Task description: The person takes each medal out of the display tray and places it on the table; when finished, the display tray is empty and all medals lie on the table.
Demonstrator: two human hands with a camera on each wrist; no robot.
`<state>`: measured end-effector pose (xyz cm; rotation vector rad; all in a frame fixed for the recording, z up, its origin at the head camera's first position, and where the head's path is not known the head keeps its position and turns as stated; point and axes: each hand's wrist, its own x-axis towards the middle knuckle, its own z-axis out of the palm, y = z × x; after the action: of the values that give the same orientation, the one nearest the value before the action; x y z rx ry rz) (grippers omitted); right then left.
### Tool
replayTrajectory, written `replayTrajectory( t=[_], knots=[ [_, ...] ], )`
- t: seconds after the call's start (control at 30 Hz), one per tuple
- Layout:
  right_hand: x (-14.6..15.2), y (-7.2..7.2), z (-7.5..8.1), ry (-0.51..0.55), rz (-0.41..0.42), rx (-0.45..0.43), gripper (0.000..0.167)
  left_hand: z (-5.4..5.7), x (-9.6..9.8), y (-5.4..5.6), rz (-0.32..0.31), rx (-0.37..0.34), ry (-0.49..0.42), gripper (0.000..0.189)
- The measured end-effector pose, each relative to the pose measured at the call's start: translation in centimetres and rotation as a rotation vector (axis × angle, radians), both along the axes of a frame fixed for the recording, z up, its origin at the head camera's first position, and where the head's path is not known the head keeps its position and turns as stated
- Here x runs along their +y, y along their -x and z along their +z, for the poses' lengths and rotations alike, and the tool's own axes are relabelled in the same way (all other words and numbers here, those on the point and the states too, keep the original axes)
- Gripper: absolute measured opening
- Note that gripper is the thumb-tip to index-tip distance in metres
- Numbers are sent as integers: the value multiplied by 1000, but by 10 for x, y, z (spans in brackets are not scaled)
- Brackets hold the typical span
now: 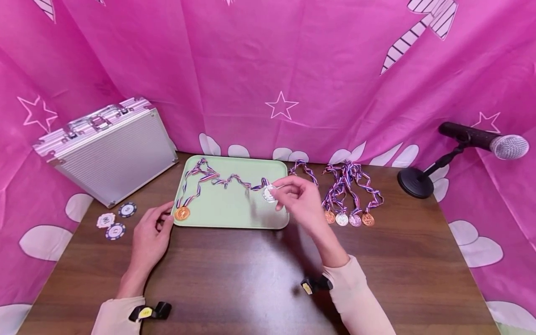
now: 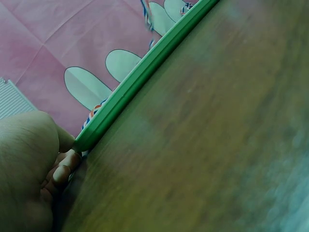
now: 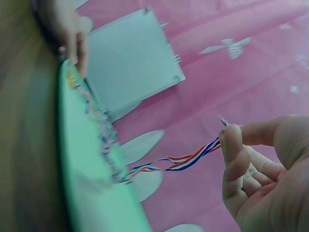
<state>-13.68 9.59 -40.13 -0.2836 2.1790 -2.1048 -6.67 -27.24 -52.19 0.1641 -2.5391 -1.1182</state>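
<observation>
In the head view my right hand (image 1: pixel 299 200) pinches a silver medal (image 1: pixel 269 193) between thumb and fingers, above the right part of a light green tray (image 1: pixel 230 222). The medal's striped red, white and blue ribbon (image 3: pixel 178 163) trails down to the tray in the right wrist view. My left hand (image 1: pixel 151 235) grips the tray's near left corner, thumb against the edge and fingers curled by it, as the left wrist view shows. Beside that hand, a gold medal (image 1: pixel 182 213) lies in the tray's near left corner, its ribbon (image 1: pixel 197 186) spread behind it.
Right of the tray lie several ribboned medals (image 1: pixel 354 220), plus a ribbon (image 1: pixel 299 165) partly behind my right hand. A microphone on a stand (image 1: pixel 415 182) is at the far right. A silver case (image 1: pixel 117 153) and poker chips (image 1: pixel 115 231) are on the left. A pink curtain (image 1: pixel 238 88) hangs behind.
</observation>
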Motion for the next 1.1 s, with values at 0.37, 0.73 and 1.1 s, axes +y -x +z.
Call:
replayTrajectory(
  t=[0.37, 0.73, 1.1],
  knots=[
    [62, 5, 76, 302, -161, 85, 27, 0, -3, 2, 9, 50, 9, 36],
    [174, 54, 98, 708, -537, 234, 11, -3, 0, 2, 3, 51, 5, 36],
    [231, 40, -18, 359, -631, -162, 18, -3, -1, 2, 4, 29, 12, 36]
  ],
)
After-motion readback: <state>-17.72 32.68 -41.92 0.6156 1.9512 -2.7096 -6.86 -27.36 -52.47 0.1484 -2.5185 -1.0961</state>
